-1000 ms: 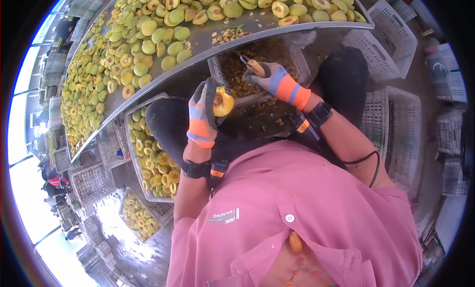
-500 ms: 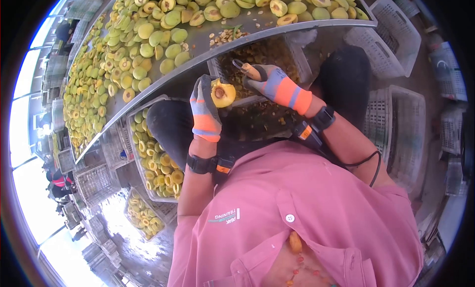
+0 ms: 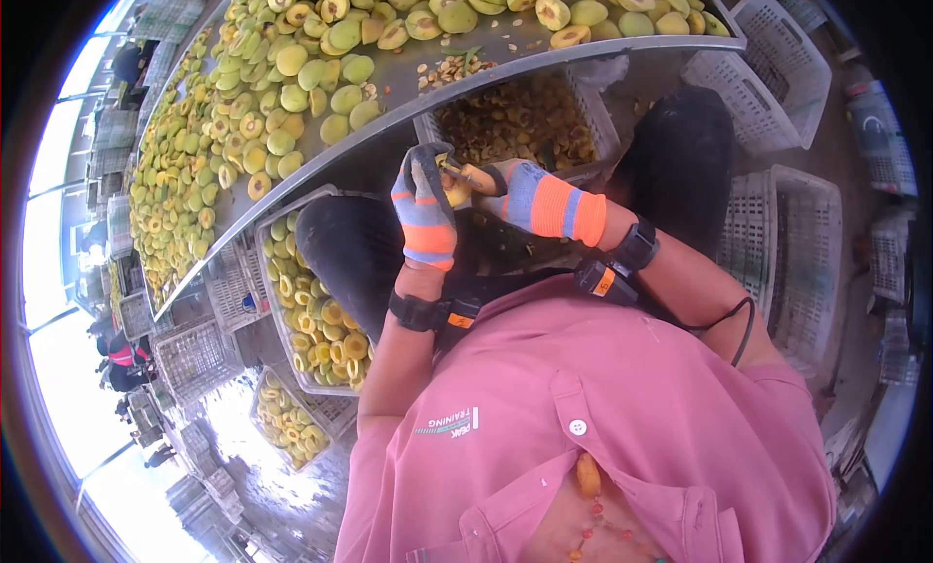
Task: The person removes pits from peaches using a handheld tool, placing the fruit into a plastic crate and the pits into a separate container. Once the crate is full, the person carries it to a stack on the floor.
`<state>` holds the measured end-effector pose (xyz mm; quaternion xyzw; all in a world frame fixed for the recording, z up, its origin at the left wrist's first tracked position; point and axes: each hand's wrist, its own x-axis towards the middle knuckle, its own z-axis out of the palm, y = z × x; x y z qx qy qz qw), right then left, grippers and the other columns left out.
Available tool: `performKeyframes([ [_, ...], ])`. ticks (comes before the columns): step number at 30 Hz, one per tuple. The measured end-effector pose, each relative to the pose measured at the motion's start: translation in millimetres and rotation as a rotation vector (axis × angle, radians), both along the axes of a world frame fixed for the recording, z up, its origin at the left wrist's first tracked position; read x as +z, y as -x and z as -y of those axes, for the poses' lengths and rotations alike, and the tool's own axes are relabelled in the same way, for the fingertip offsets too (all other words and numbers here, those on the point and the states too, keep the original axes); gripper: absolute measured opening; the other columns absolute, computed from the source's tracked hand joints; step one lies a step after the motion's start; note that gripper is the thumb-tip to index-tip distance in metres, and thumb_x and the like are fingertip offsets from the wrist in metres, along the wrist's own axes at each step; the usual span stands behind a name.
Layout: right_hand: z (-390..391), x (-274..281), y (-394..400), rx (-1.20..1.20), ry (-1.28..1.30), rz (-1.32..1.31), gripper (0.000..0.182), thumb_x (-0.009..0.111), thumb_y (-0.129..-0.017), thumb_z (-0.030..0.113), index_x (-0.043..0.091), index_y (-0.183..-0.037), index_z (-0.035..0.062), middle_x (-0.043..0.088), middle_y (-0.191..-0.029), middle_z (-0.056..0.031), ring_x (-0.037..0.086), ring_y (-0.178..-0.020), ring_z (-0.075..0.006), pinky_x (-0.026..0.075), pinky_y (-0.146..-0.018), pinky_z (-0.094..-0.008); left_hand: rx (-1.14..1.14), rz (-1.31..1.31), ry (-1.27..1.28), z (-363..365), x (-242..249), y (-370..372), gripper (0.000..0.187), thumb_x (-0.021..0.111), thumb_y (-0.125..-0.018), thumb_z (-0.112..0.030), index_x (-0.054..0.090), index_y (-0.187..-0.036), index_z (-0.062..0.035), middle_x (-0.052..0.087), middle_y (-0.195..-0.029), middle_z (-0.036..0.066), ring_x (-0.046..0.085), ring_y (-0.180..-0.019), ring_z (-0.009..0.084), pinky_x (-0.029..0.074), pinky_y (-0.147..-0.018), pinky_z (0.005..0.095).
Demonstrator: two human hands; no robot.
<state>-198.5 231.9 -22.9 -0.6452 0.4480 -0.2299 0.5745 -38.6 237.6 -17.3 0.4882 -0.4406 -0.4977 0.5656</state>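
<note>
Pink shirt [image 3: 622, 437], chest: small logo with the word "TRAINING", seen upside down from the head camera; a smaller word above it is too blurred to make out. No other legible text, labels or numbers.

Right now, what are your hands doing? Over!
Left gloved hand grips yellow halved fruit. Right gloved hand holds wooden-handled pitting tool against it. White crate of pits sits beyond; nothing blocking.
</note>
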Motion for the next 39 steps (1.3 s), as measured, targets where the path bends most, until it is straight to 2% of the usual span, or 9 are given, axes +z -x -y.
performKeyframes([
  [2, -2, -5, -2, 0.004, -0.04, 0.037, 0.022, 0.062, -0.082, 0.016, 0.063, -0.096, -0.0006, 0.062, -0.071, -0.0087, 0.056, -0.066, -0.0133, 0.046, -0.063, -0.0315, -0.005, 0.018, 0.005, 0, -4, -1, 0.027, 0.047, -0.1, -0.025, 0.062, -0.096, -0.0029, 0.059, -0.083, 0.0, 0.053, -0.077, 0.0079, 0.046, -0.07, 0.0244],
  [11, 3, -28, 11, 0.15, -0.117, -0.004, 0.027, 0.063, -0.082, 0.018, 0.063, -0.099, -0.0027, 0.063, -0.072, -0.0098, 0.055, -0.066, -0.0128, 0.046, -0.062, -0.032, 0.075, 0.646, 0.137, 6, -17, 0, 0.026, 0.051, -0.096, -0.022, 0.064, -0.092, 0.0007, 0.064, -0.074, 0.009, 0.057, -0.065, 0.012, 0.046, -0.059, 0.0282],
  [14, 9, -8, 21, 0.236, -0.194, -0.051, 0.039, 0.068, -0.075, 0.026, 0.063, -0.095, -0.0067, 0.064, -0.076, -0.0192, 0.064, -0.073, -0.0257, 0.049, -0.067, -0.0362, -0.023, 0.522, -0.051, 10, -28, -8, 0.028, 0.051, -0.096, -0.023, 0.065, -0.092, 0.0017, 0.065, -0.074, 0.009, 0.058, -0.065, 0.0126, 0.046, -0.058, 0.0287],
  [17, 6, -7, 17, 0.147, -0.143, -0.181, 0.039, 0.069, -0.075, 0.026, 0.064, -0.094, -0.0078, 0.064, -0.075, -0.0203, 0.065, -0.075, -0.0264, 0.049, -0.068, -0.0359, -0.064, 0.182, -0.37, 19, -30, -8, 0.032, 0.052, -0.096, -0.026, 0.065, -0.091, 0.0032, 0.066, -0.074, 0.01, 0.058, -0.064, 0.0121, 0.046, -0.057, 0.0292],
  [20, 3, -9, 22, 0.184, -0.075, -0.282, 0.037, 0.069, -0.075, 0.027, 0.066, -0.09, -0.0067, 0.064, -0.071, -0.0165, 0.066, -0.072, -0.0231, 0.049, -0.063, -0.034, -0.142, 0.302, -0.297, 20, -44, -12, 0.038, 0.052, -0.097, -0.03, 0.066, -0.086, 0.0037, 0.064, -0.068, 0.009, 0.057, -0.061, 0.0115, 0.045, -0.055, 0.0286],
  [23, 2, -9, 34, 0.225, -0.545, 0.276, 0.034, 0.072, -0.074, 0.028, 0.067, -0.086, -0.0027, 0.064, -0.067, -0.0106, 0.063, -0.063, -0.0187, 0.047, -0.055, -0.0316, -0.216, 0.295, -0.368, 19, -11, -8, 0.042, 0.052, -0.097, -0.034, 0.066, -0.083, 0.0027, 0.061, -0.064, 0.008, 0.056, -0.058, 0.0114, 0.044, -0.053, 0.0277],
  [32, 0, -35, 13, 0.211, -0.422, 0.168, 0.022, 0.072, -0.079, 0.021, 0.068, -0.087, 0.001, 0.064, -0.069, -0.0059, 0.061, -0.059, -0.015, 0.047, -0.053, -0.0289, 0.053, 0.125, -0.414, 25, -22, 4, 0.047, 0.053, -0.096, -0.039, 0.062, -0.071, 0.0003, 0.058, -0.059, 0.004, 0.051, -0.05, 0.0122, 0.04, -0.049, 0.0281],
  [34, 1, -50, 19, 0.164, -0.706, 0.517, 0.021, 0.07, -0.081, 0.019, 0.067, -0.091, 0.0009, 0.066, -0.075, -0.007, 0.062, -0.065, -0.0157, 0.048, -0.058, -0.0289, 0.006, 0.234, -0.339, 29, -26, 3, 0.047, 0.053, -0.096, -0.038, 0.061, -0.069, -0.0005, 0.057, -0.057, 0.004, 0.051, -0.051, 0.0122, 0.04, -0.049, 0.028],
  [39, 7, -68, 21, 0.444, 0.152, 0.454, 0.018, 0.063, -0.087, 0.015, 0.066, -0.099, 0.0021, 0.068, -0.085, -0.0064, 0.064, -0.075, -0.0142, 0.05, -0.066, -0.0277, -0.059, 0.297, -0.252, 38, -23, 1, 0.039, 0.055, -0.095, -0.035, 0.063, -0.081, 0.0009, 0.06, -0.066, 0.006, 0.055, -0.057, 0.0112, 0.041, -0.051, 0.026],
])
